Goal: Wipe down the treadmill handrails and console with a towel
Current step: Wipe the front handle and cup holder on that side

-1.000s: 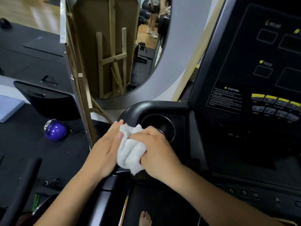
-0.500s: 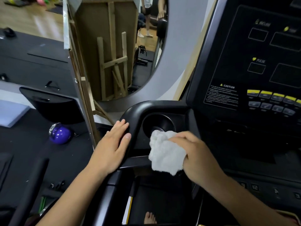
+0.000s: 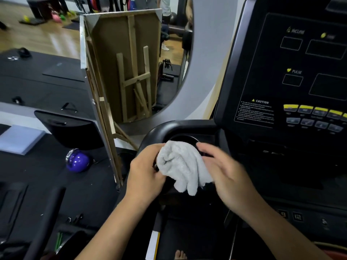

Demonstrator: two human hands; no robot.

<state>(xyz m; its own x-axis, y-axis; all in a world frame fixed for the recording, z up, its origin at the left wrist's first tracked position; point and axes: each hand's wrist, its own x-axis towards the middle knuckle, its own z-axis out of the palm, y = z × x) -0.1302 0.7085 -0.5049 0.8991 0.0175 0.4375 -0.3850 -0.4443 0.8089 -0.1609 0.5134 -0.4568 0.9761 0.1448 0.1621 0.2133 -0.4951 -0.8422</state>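
Observation:
A crumpled white towel (image 3: 181, 165) hangs between my two hands, just in front of the round cup holder (image 3: 185, 138) at the treadmill's left side. My left hand (image 3: 145, 174) grips the towel's left edge with curled fingers. My right hand (image 3: 226, 172) is blurred, its fingers spread against the towel's right side. The black curved handrail (image 3: 155, 131) runs behind my left hand. The dark console (image 3: 281, 76), with yellow and grey buttons, rises at the right.
A wooden-backed board (image 3: 124, 72) leans at the left of the treadmill. A purple ball (image 3: 78, 161) lies on the black floor mat. Another black bar (image 3: 44, 212) stands at lower left. My bare foot (image 3: 180, 255) shows on the belt.
My left hand left the handrail and took hold of the towel's left edge. My right hand loosened its grip and spread its fingers. The towel moved left and up, toward the cup holder.

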